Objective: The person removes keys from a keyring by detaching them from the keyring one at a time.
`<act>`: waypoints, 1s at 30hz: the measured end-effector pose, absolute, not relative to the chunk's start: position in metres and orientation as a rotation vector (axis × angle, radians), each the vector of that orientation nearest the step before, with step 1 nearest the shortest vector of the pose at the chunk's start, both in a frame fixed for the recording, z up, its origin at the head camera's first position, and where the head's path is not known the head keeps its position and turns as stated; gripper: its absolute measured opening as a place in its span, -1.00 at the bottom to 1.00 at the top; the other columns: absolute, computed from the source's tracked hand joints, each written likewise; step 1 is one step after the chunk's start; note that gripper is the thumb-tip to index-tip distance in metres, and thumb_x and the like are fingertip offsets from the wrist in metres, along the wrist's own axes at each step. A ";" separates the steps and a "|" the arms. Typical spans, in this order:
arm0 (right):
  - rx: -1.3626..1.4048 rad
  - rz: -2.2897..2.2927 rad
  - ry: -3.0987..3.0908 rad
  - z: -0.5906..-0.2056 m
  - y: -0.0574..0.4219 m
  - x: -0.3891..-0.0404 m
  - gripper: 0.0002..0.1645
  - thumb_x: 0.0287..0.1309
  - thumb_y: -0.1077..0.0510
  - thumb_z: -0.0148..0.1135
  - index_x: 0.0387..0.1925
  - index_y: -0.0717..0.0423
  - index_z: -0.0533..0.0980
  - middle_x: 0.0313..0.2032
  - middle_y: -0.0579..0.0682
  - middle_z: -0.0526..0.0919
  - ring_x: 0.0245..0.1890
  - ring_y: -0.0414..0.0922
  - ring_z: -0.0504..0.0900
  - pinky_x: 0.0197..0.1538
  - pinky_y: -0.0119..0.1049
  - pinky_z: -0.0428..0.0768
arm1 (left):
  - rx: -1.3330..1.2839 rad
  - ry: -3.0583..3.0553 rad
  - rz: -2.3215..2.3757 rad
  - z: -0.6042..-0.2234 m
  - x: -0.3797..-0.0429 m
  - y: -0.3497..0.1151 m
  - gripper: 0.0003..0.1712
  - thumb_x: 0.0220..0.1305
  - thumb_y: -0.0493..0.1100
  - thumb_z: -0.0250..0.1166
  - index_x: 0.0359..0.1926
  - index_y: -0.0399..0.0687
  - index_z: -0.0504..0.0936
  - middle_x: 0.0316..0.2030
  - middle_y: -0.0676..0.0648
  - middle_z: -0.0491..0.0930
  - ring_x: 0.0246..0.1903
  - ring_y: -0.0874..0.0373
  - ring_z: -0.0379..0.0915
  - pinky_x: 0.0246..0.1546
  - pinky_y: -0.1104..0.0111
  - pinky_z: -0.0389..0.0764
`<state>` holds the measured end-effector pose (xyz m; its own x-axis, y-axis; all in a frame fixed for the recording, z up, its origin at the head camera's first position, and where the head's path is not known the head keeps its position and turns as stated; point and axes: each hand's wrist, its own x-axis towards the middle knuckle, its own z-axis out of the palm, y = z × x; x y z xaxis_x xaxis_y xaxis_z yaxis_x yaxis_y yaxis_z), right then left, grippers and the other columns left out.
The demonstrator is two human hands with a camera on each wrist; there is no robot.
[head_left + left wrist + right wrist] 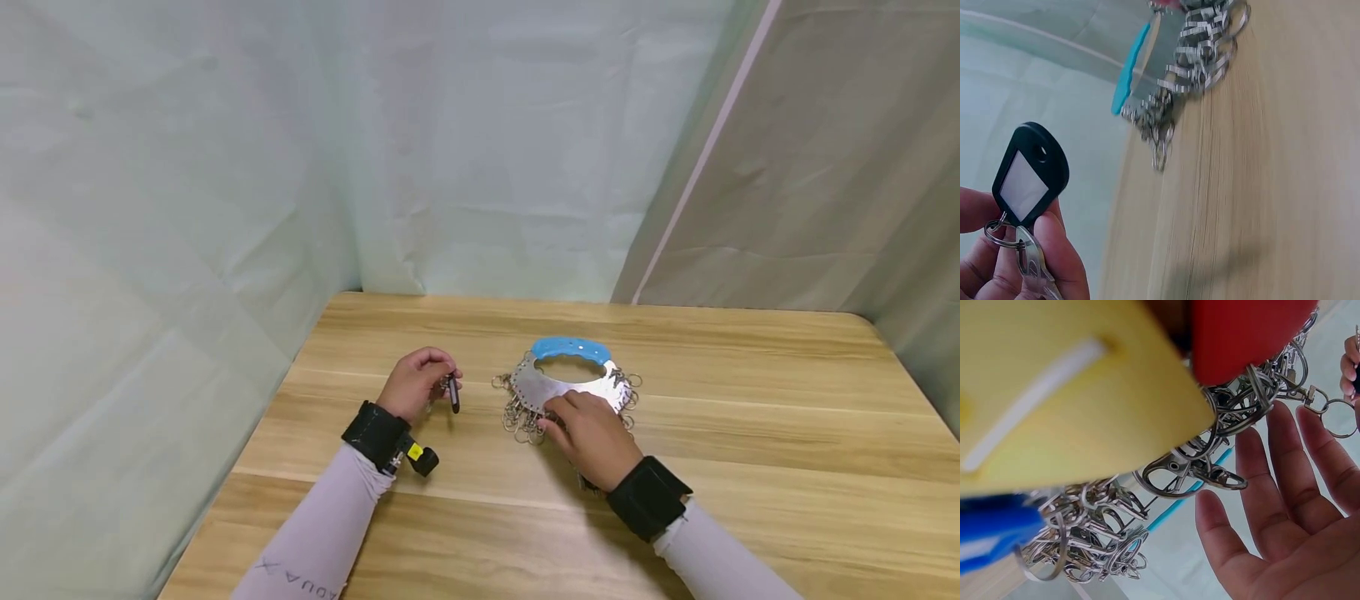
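In the left wrist view, my left hand (1063,250) pinches a silver key (1036,265), joined by a split ring (999,236) to a dark key tag (1054,164) with a white label. The head view has this hand (412,387) left of a metal key-holder plate (538,388) with a blue handle (570,346). Rings and snap clips (517,417) fringe the plate. My right hand (596,433) is over its front edge. Its fingers extend among the clips (1194,475) in the right wrist view, fingertips right by a clip with a ring (1338,419).
Yellow (1085,394), red (1241,337) and blue (997,534) pieces fill much of the right wrist view, close to the camera. The wooden table (765,375) runs back to hanging pale sheets (510,150). Black bands (648,497) circle both wrists.
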<state>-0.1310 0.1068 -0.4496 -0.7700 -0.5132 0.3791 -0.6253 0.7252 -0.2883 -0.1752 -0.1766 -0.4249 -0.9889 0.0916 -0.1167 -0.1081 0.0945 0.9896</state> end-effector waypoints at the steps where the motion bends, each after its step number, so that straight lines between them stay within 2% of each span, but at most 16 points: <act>1: 0.896 0.585 -2.658 -0.449 0.107 -0.131 -0.74 0.20 0.01 0.26 -0.16 0.08 0.55 -0.26 -0.05 0.58 -0.19 -0.08 0.52 0.04 -0.08 0.40 | -0.022 2.220 2.013 -0.425 -0.175 -0.180 -0.79 0.38 -0.29 0.08 -0.10 -0.42 0.44 -0.26 -0.26 0.58 -0.29 -0.08 0.57 -0.27 0.08 0.57; 11: 0.892 0.589 -2.658 -0.449 0.107 -0.132 -0.74 0.20 0.02 0.27 -0.16 0.08 0.55 -0.26 -0.04 0.59 -0.18 -0.07 0.53 0.05 -0.07 0.40 | -0.079 2.270 1.950 -0.421 -0.174 -0.204 -0.78 0.40 -0.26 0.08 -0.10 -0.40 0.43 -0.22 -0.27 0.57 -0.23 -0.11 0.54 -0.25 0.13 0.57; 19: 0.897 0.587 -2.655 -0.451 0.108 -0.133 -0.74 0.19 0.02 0.28 -0.16 0.08 0.56 -0.27 -0.04 0.59 -0.20 -0.07 0.53 0.04 -0.07 0.42 | -0.146 2.348 1.885 -0.422 -0.173 -0.221 -0.75 0.38 -0.24 0.10 -0.08 -0.41 0.44 -0.20 -0.30 0.57 -0.27 -0.06 0.55 -0.29 0.20 0.58; 30: 0.893 0.585 -2.660 -0.451 0.108 -0.133 -0.73 0.19 0.01 0.27 -0.15 0.07 0.55 -0.25 -0.03 0.59 -0.18 -0.06 0.54 0.04 -0.06 0.41 | -0.210 2.447 1.792 -0.428 -0.174 -0.244 -0.79 0.39 -0.24 0.09 -0.10 -0.35 0.45 -0.21 -0.22 0.59 -0.30 0.04 0.54 -0.29 0.21 0.59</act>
<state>-0.1334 0.1084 -0.4508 -0.7717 -0.5121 0.3771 -0.6231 0.7277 -0.2869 -0.1736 -0.2438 -0.4279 -0.9853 -0.0510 -0.1628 -0.1706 0.2977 0.9393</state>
